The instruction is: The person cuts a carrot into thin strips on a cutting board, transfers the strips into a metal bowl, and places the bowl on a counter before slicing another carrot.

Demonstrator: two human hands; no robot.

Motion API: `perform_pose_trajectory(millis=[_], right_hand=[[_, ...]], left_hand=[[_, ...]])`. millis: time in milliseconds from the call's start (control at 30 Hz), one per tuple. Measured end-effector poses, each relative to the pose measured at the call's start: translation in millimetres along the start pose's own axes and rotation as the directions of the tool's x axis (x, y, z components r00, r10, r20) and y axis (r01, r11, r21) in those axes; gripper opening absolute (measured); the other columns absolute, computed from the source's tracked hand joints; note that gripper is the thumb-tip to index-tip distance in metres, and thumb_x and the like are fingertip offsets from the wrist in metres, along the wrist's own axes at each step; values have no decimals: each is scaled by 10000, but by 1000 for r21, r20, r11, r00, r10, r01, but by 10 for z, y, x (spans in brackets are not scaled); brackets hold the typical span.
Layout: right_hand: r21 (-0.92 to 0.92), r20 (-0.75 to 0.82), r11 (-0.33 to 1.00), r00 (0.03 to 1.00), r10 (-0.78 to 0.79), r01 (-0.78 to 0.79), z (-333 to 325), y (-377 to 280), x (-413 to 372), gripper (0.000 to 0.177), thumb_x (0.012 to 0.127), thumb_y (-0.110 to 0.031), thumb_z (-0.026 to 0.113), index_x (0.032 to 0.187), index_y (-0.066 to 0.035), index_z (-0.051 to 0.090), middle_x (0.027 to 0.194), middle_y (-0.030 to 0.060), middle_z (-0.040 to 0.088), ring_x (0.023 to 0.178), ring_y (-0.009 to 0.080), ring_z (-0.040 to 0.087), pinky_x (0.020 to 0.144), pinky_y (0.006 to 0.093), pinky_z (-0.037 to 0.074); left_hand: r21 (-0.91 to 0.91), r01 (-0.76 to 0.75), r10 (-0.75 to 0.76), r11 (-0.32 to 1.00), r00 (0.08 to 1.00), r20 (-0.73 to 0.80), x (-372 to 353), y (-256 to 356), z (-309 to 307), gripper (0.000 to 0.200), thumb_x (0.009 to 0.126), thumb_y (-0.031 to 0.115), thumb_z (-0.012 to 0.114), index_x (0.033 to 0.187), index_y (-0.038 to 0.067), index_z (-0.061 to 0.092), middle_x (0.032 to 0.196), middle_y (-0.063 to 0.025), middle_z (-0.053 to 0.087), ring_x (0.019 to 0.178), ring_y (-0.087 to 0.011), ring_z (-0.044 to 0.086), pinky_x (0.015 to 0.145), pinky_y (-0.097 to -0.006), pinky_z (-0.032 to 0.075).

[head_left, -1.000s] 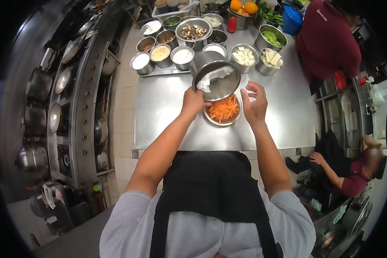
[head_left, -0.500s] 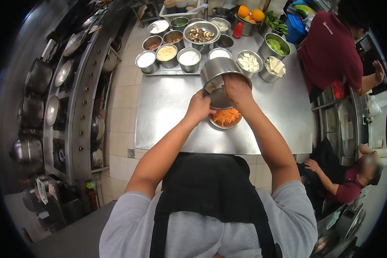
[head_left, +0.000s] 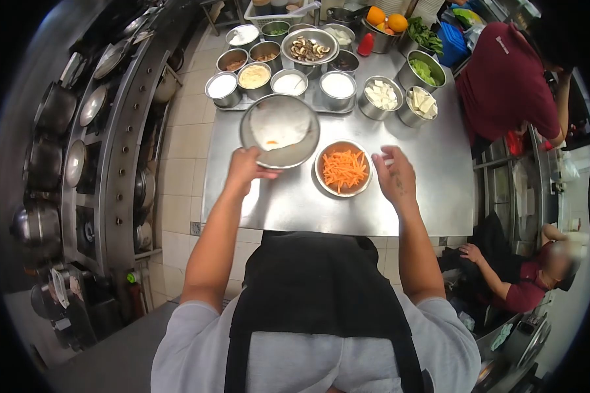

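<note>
I look down on a steel table (head_left: 432,170) in a commercial kitchen. A long cooking range (head_left: 121,144) with pots and pans runs down the left, across a strip of tiled floor (head_left: 180,150). A person in a maroon shirt (head_left: 505,78) stands at the table's far right corner, and a second person (head_left: 528,281) sits low at the right. My black apron (head_left: 321,295) fills the bottom of the view and covers the table's near edge.

A cluster of metal containers (head_left: 288,82) holding ingredients lines the back of the table. Nearer me, my left hand (head_left: 246,167) has its grip closed on the near rim of a steel bowl (head_left: 278,128). The bowl is tilted so I see inside it: a pale smear and one orange scrap. Just to its right, a bowl of shredded carrot (head_left: 343,169) sits flat on the table. My right hand (head_left: 394,175) is just beside that bowl, its grip open and fingers spread, holding nothing.

The left fingers are hidden behind the rim. I cannot tell whether the tilted bowl touches the table. The view's edges are dark and bent.
</note>
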State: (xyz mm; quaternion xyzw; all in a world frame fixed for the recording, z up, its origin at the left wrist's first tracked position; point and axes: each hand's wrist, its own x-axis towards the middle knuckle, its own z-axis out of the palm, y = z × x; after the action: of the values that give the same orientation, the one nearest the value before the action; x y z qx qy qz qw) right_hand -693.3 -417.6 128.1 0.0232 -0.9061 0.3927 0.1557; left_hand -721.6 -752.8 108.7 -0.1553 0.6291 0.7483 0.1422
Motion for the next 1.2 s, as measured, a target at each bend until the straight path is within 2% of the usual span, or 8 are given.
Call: perform_pose_trajectory(millis=[67, 100, 267, 533, 733, 833, 1067, 1200], right_hand=[[-204, 207, 913, 896, 393, -353, 170, 465, -128, 382, 929, -296, 653, 1159, 8, 626, 917, 161, 706, 773, 247, 699, 722, 359, 542], [-152, 281, 884, 839, 467, -442, 249, 636, -196, 428, 937, -318, 626, 1181, 33, 604, 893, 172, 707, 743, 244, 701, 724, 362, 542], [267, 474, 625, 665, 577, -733, 524, 801, -324, 312, 935, -198, 613, 1101, 66, 596, 774, 118, 674, 592, 161, 666, 454, 268, 505], [388, 400, 615, 727, 558, -686, 466, 789, -162, 245, 866, -90, 621, 1022, 98, 616, 784, 134, 677, 549, 179, 644, 460, 285, 542], [587, 308, 660, 883, 354, -469, -374, 727, 821, 200, 872, -94, 604, 991, 62, 639, 771, 110, 692, 529, 147, 636, 434, 254, 530], [554, 165, 733, 915, 369, -396, -660, 927, 1547, 216, 854, -82, 599, 1007, 56, 663, 784, 95, 686, 543, 148, 633, 441, 271, 546], [448, -52, 805, 888, 458, -389, -1050, 1940, 3074, 172, 817, -102, 625, 925, 31, 640, 742, 85, 651, 588, 145, 636, 438, 263, 538], [127, -108, 797, 791, 603, -590, -1084, 2844, 3645, 209, 807, -148, 613, 859, 45, 673, 736, 151, 682, 664, 223, 695, 496, 339, 536]], left_hand=[[114, 92, -84, 989, 994, -74, -33, 53, -232, 457, 921, 162, 401, 1042, -260, 529, 826, -322, 680, 604, -329, 721, 473, -329, 604], [134, 116, -103, 984, 990, -96, -26, 18, -314, 460, 919, 182, 417, 1023, -250, 537, 796, -307, 678, 574, -320, 710, 450, -334, 586], [261, 263, -228, 929, 961, -159, -3, -184, -526, 434, 916, 222, 446, 1019, -180, 570, 710, -241, 658, 507, -319, 675, 439, -384, 568], [437, 364, -345, 822, 930, -125, -161, -280, -488, 621, 989, 473, 492, 877, -116, 658, 638, -172, 676, 471, -233, 658, 384, -316, 503], [264, 263, -177, 928, 935, -307, -261, -439, -631, 591, 988, 527, 528, 1067, -43, 660, 739, -138, 686, 583, -193, 685, 474, -277, 512], [238, 237, -142, 942, 923, -357, -376, -536, -722, 553, 980, 464, 576, 1206, -41, 587, 794, -136, 685, 624, -200, 682, 521, -290, 515], [124, 188, -95, 974, 841, -532, -1016, -866, -825, 459, 974, 413, 588, 1145, -13, 588, 810, -135, 688, 630, -201, 673, 528, -302, 521], [49, 295, -185, 954, 711, -678, -1438, -1235, -913, 410, 973, 375, 592, 1137, 0, 583, 833, -135, 691, 635, -204, 677, 523, -316, 523]])
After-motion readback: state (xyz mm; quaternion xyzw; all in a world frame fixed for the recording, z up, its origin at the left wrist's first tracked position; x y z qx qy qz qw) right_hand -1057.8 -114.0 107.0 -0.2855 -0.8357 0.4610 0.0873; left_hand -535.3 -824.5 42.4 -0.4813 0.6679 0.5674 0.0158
